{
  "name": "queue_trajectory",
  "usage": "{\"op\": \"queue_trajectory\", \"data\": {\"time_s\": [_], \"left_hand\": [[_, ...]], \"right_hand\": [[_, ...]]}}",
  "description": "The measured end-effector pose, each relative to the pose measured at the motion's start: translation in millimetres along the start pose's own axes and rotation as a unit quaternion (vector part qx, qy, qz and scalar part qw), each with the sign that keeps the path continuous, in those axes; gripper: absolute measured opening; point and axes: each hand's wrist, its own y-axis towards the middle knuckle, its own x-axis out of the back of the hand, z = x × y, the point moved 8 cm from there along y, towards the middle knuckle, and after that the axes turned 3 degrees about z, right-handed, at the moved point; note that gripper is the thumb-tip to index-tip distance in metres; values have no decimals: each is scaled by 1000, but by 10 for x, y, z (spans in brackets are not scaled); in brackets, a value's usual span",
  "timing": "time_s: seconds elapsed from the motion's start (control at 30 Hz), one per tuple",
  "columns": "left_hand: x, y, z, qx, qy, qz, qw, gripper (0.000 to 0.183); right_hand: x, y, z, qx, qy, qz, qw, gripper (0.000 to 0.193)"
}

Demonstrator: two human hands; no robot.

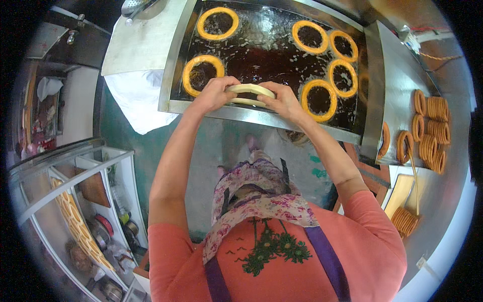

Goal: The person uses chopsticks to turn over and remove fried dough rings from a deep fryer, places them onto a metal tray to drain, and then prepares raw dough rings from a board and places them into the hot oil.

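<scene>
A pale raw dough ring (pixel 246 87) is held between my two hands above the near edge of a fryer full of dark oil (pixel 256 48). My left hand (pixel 217 94) grips its left side, and my right hand (pixel 282 99) has the right side, fingers curled round the dough. Golden rings float in the oil: one dough ring (pixel 200 61) lies just beyond my left hand, another (pixel 218 38) farther back. Several more float at the right, the nearest fried ring (pixel 319 121) just beside my right wrist.
The fryer's metal rim (pixel 231 114) runs in front of me. On the right-hand metal counter stand stacks of browned rings (pixel 436 109) and a long thin stick (pixel 415 176). A white cloth (pixel 138 98) hangs at the left. A shelf rack at lower left holds a tray of pale rings (pixel 75 216).
</scene>
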Motion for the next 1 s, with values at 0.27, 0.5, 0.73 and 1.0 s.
{"op": "queue_trajectory", "data": {"time_s": [0.27, 0.5, 0.73, 1.0], "left_hand": [[126, 26, 279, -26, 162, -139, 977, 33], [461, -1429, 87, 62, 47, -471, 879, 28], [-913, -3858, 641, 320, 34, -614, 720, 28], [-3565, -5531, -17, 505, -2, -684, 526, 25]], "right_hand": [[-177, 483, -252, 83, -154, -4, 985, 23], [-187, 867, -493, 129, -329, -57, 934, 21], [-107, 640, 434, 226, -255, -185, 922, 15], [-2215, -1984, 1621, 361, -28, 86, 928, 14]]}}
